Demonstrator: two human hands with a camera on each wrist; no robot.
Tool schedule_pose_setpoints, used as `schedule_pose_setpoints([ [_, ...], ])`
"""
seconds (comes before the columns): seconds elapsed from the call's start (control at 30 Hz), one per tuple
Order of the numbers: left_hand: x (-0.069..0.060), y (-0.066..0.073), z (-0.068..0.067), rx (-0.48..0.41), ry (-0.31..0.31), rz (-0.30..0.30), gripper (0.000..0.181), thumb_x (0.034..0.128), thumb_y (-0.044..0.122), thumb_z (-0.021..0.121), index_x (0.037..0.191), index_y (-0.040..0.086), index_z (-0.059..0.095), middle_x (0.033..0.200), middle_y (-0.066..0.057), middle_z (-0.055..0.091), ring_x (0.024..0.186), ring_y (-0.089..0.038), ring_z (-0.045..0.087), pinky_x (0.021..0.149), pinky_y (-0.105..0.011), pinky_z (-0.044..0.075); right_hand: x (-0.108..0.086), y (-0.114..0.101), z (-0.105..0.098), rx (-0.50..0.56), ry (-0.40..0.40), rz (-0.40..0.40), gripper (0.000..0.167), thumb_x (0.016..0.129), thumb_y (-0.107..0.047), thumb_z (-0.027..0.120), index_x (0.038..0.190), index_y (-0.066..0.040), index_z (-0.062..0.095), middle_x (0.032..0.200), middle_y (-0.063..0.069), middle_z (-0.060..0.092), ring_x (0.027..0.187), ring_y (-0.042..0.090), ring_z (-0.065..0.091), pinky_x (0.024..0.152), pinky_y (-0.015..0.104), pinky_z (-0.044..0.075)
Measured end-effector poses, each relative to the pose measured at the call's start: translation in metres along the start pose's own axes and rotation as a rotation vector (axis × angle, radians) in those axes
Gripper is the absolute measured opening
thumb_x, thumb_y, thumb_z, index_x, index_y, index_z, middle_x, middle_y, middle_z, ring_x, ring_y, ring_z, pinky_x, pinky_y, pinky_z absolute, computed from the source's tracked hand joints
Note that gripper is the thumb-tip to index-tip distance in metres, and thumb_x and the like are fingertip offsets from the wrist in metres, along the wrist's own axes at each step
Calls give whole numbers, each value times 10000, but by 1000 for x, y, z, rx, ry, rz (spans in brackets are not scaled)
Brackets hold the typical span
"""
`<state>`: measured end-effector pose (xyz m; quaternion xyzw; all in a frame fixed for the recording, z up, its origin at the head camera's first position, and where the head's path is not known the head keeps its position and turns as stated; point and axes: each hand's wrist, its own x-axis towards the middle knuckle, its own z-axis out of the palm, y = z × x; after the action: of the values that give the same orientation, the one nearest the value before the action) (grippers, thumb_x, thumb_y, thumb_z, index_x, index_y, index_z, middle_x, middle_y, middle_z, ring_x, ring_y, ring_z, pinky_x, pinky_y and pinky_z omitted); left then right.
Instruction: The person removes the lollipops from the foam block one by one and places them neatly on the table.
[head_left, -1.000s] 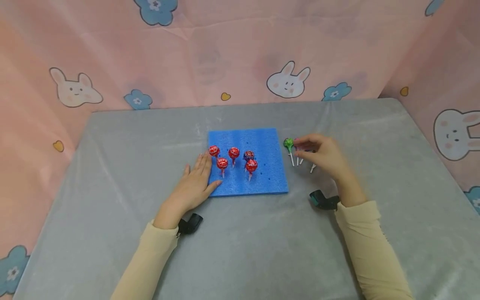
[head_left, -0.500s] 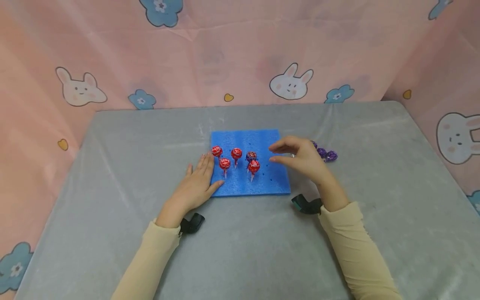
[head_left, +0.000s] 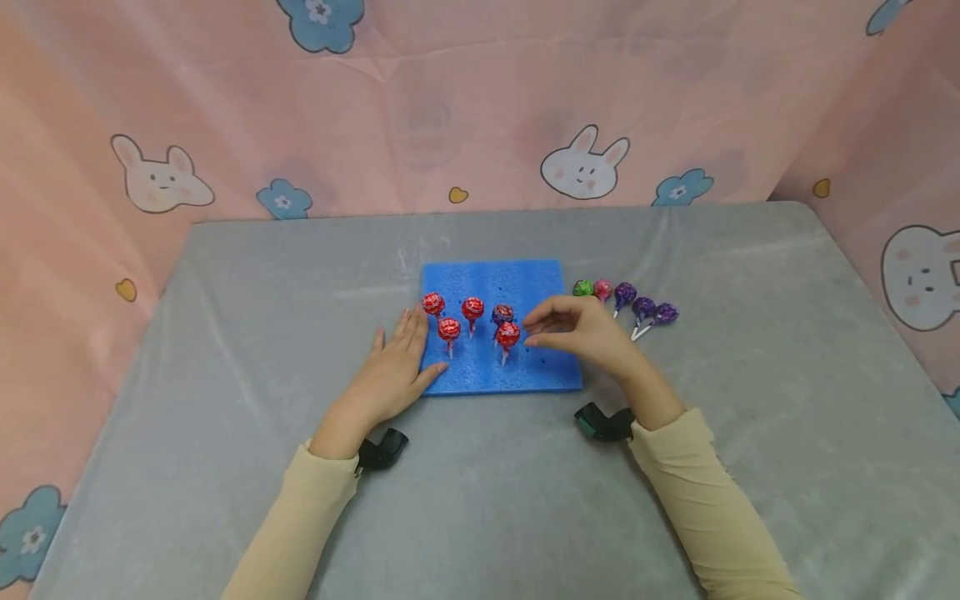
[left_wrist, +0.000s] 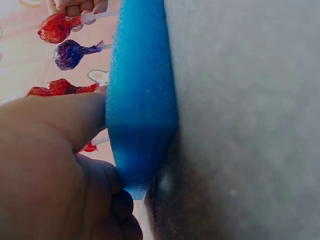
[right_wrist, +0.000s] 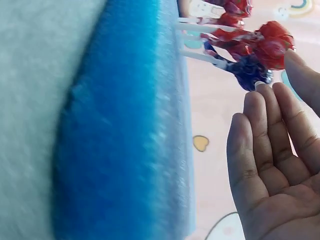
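Note:
A blue foam board lies on the table with several red-wrapped lollipops and one dark blue one standing in it. My left hand rests flat along the board's left edge, fingers straight, thumb on the near left corner; in the left wrist view the thumb lies by the foam. My right hand hovers above the board's right part, thumb and fingers apart and holding nothing, just right of the front red lollipop. The right wrist view shows the fingertips close to the blue-wrapped head.
Right of the board lie a green lollipop, a pink one and several purple ones on the grey tabletop. A pink patterned curtain hangs behind the table.
My right hand has moved left from the loose lollipops to the standing ones, with its fingers now lower and nearer the front red one. My left hand stays on the board.

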<state>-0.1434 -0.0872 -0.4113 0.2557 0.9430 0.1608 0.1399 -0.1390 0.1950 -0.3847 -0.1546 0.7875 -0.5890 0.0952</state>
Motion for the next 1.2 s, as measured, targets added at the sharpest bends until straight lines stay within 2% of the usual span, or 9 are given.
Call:
schedule_pose_setpoints([
  [0.13,0,0,-1,-3,3,5,759,997,433,397,1489,-10,26,1562,-145,-20,1432,-285,-27,1108,-554,29,2,2,3,36,-18,18,189,799,52,707,971,107,650,928,195,660,817,165,651,733,277,544],
  [0.33,0,1,-2,-8,8,10,758,996,420,410,1487,-21,39,1561,-153,-12,1432,-291,-25,1105,-560,27,4,5,9,9,-40,48,159,812,33,702,951,92,653,883,145,678,800,146,657,718,256,538],
  [0.53,1,1,-2,-3,1,8,760,996,432,399,1488,-15,30,1562,-146,-22,1432,-285,-33,1107,-555,20,5,11,14,33,-71,65,128,810,47,694,920,95,650,867,148,694,799,157,672,723,254,536],
  [0.73,1,1,-2,-7,-2,6,758,998,437,390,1489,-12,26,1562,-144,-26,1432,-283,-33,1107,-553,19,6,13,19,23,-37,46,107,782,43,724,857,82,659,822,129,698,752,133,669,677,230,526],
  [1.2,0,1,-3,-5,-12,2,752,1002,435,380,1490,-10,21,1562,-146,-35,1431,-281,-47,1109,-549,20,6,14,26,32,-6,57,125,773,32,737,854,96,667,795,131,694,702,100,648,650,210,512],
])
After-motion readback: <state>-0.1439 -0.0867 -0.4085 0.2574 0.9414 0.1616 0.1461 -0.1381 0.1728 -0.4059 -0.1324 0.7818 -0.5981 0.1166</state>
